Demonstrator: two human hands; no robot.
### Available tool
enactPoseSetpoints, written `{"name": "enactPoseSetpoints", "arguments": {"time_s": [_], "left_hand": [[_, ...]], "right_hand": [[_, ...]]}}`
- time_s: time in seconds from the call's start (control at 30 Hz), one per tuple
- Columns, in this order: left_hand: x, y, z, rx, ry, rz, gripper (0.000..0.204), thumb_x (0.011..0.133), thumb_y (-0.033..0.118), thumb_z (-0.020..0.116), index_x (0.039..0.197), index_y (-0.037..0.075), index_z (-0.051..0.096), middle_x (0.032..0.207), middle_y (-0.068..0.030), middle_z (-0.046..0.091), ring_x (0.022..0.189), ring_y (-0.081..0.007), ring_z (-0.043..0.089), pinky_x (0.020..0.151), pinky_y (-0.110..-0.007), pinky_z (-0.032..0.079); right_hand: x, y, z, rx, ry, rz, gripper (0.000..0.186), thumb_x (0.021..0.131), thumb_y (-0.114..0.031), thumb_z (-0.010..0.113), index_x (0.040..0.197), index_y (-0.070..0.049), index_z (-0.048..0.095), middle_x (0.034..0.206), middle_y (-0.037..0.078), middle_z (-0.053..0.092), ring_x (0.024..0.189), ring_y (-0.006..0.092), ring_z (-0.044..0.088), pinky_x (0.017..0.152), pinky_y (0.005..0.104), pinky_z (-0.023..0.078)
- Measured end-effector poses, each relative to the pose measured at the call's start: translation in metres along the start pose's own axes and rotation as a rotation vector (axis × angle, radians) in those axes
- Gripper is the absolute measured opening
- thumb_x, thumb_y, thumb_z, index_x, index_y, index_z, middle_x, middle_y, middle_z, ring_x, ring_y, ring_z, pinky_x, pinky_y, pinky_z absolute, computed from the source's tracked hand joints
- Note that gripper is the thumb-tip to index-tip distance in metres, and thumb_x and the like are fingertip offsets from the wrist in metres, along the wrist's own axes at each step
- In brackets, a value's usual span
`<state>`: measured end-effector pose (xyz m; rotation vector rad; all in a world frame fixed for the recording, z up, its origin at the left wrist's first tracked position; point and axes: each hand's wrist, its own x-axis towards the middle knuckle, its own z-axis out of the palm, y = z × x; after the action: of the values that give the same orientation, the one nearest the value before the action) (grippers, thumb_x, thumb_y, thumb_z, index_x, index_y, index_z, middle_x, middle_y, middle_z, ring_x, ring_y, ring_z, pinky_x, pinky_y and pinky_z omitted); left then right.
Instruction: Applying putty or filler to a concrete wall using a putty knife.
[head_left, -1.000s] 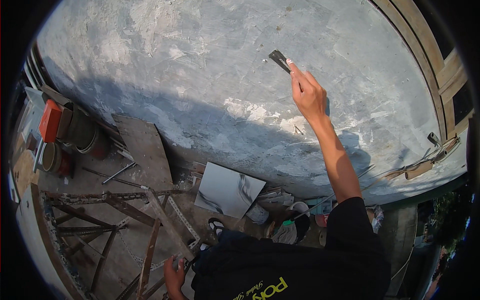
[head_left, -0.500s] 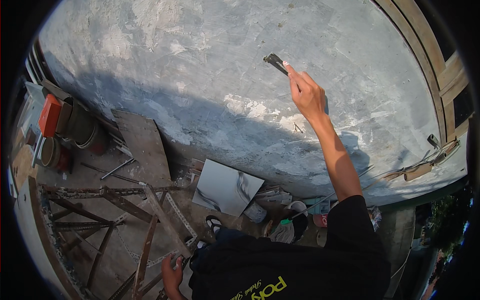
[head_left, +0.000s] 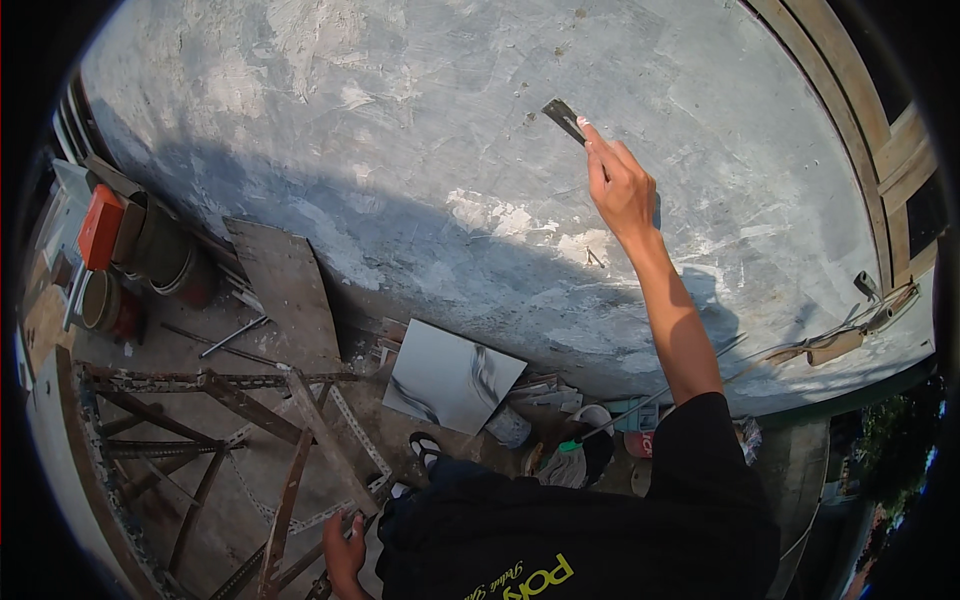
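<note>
My right hand (head_left: 625,190) is closed round a putty knife (head_left: 566,120), its arm stretched up toward the rough grey wall (head_left: 420,130). One finger lies along the dark flat blade, which is at or close to the wall's surface; whether it touches I cannot tell. Small dark pits mark the plaster just beside the blade. Low at my side, my left hand (head_left: 344,550) hangs by a rusty metal and wood frame (head_left: 290,490). Its fingers and thumb are apart, and nothing shows in them.
A pale marbled tile panel (head_left: 455,375) and a board (head_left: 290,290) lean by the wall's foot. Buckets (head_left: 190,275) and an orange box (head_left: 100,228) stand at the left. Near my feet are a mop (head_left: 565,465) and a bucket (head_left: 597,440). Pipes (head_left: 835,347) run low at the right.
My right hand has shifted slightly right, and the putty knife's blade has turned so more of its flat face shows. The lump seen at its tip earlier no longer shows. My left hand has barely moved.
</note>
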<state>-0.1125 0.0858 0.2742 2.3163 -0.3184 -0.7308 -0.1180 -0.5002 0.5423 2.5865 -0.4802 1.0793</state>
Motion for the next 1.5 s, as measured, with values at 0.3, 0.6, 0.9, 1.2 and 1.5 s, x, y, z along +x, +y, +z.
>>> {"name": "enactPoseSetpoints", "arguments": {"time_s": [0.3,0.6,0.9,1.2,1.5], "left_hand": [[-0.001,0.001,0.004,0.006,0.018,0.008,0.035,0.087,0.019,0.066,0.114,-0.002,0.059,0.111,-0.0222,0.060,0.108,-0.0380,0.057,0.093,-0.042,0.044],[-0.002,-0.011,0.010,0.030,0.038,0.026,0.036,0.088,0.022,0.065,0.116,-0.001,0.060,0.111,-0.0190,0.063,0.105,-0.0315,0.060,0.092,-0.039,0.046],[-0.009,-0.026,0.011,-0.001,0.017,0.105,0.037,0.090,0.025,0.064,0.114,-0.002,0.061,0.106,-0.0206,0.065,0.101,-0.0338,0.062,0.088,-0.041,0.047],[0.002,0.003,-0.010,0.020,-0.034,0.043,0.037,0.089,0.023,0.065,0.116,-0.002,0.060,0.110,-0.0186,0.064,0.104,-0.0287,0.062,0.090,-0.038,0.047],[0.008,-0.007,-0.017,0.124,-0.068,0.236,0.034,0.090,0.022,0.064,0.114,-0.001,0.061,0.105,-0.0179,0.065,0.100,-0.0288,0.062,0.089,-0.038,0.047]], "right_hand": [[-0.001,-0.001,0.004,0.028,0.015,0.018,0.043,0.088,-0.009,0.059,0.128,-0.025,0.060,0.073,0.004,0.057,0.058,0.0251,0.058,0.051,0.0366,0.047],[-0.002,-0.005,0.003,0.089,-0.049,0.062,0.041,0.089,-0.010,0.058,0.127,-0.024,0.061,0.074,0.005,0.057,0.059,0.0254,0.058,0.051,0.0375,0.047],[-0.101,-0.042,0.019,0.311,-0.035,0.286,0.041,0.090,-0.009,0.055,0.129,-0.021,0.059,0.081,0.007,0.059,0.064,0.0268,0.060,0.054,0.0371,0.049],[-0.241,0.001,0.019,-0.056,-0.024,0.509,0.054,0.084,0.000,0.052,0.133,-0.024,0.055,0.104,0.016,0.054,0.096,0.0346,0.057,0.078,0.0427,0.049],[-0.286,-0.023,0.030,0.248,-0.025,0.746,0.047,0.091,-0.004,0.046,0.137,-0.013,0.050,0.105,0.018,0.052,0.092,0.0359,0.055,0.079,0.0415,0.047]]}}
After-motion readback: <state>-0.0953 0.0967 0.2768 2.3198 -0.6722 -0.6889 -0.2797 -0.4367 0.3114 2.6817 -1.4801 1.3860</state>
